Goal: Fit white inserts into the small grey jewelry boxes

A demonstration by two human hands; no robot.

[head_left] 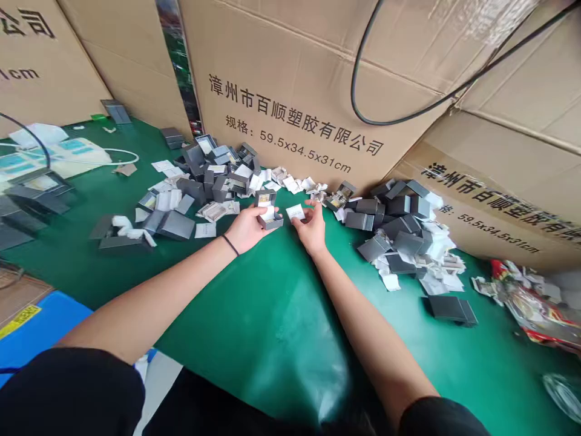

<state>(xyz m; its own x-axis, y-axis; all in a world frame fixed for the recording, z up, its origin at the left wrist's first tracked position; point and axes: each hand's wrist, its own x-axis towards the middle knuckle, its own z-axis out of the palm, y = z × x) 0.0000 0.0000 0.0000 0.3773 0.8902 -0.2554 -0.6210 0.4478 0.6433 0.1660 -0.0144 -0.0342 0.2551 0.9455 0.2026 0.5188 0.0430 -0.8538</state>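
**Grey box (269, 213) and white insert (295, 212) in hand**

The grey box, open, is gripped in the left hand (245, 229). The white insert, just beside it, is pinched in the right hand (311, 229). Both are held over the green tabletop (254, 315), flanked by heaps of boxes (403, 236) and backed by printed cardboard cartons (295, 72).

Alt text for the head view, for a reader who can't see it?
The left hand holds a small open grey box and the right hand pinches a white card beside it, over a green table. Grey boxes and white inserts lie piled on both sides, with cartons behind.
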